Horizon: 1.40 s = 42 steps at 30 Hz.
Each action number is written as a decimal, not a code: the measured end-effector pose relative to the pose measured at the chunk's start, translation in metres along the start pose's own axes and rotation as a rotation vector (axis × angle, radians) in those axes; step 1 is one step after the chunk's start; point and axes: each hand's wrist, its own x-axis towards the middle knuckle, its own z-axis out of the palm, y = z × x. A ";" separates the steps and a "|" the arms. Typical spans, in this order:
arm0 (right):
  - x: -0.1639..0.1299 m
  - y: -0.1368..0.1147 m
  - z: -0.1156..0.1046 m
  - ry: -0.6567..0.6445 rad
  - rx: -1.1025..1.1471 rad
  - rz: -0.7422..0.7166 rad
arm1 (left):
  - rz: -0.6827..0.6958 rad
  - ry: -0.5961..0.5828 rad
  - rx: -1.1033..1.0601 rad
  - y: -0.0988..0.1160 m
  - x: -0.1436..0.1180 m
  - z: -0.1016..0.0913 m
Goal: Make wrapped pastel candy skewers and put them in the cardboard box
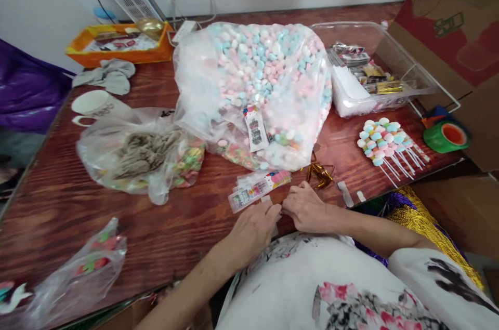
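Observation:
Near the table's front edge my left hand (253,226) and my right hand (304,208) meet, fingers curled and pinched together. A bit of clear plastic (266,199) shows by the left fingers; what the fingertips grip is mostly hidden. Just beyond them lie overlapping clear printed packets (249,192). Gold twist ties (320,175) rest right of these. A big clear bag of pastel candies (265,65) fills the middle of the table, with a printed packet (255,127) on top. To the right lies a bunch of candies on white sticks (384,140).
A clear plastic bin (413,73) of packets stands back right, near green tape (446,136) and a cardboard box (440,23). Leftward are a bag with a brown cloth (146,156), a white mug (93,104), an orange tray (117,54) and a clear bag (83,273).

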 end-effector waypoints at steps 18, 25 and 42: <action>-0.007 0.000 0.025 0.372 0.019 -0.114 | -0.103 -0.085 -0.562 -0.012 -0.006 0.000; -0.023 0.001 0.013 0.356 0.200 0.101 | 0.137 0.277 0.011 -0.017 -0.004 0.028; -0.081 0.125 -0.024 0.345 -0.049 0.109 | -0.586 0.471 -1.231 -0.005 0.001 0.029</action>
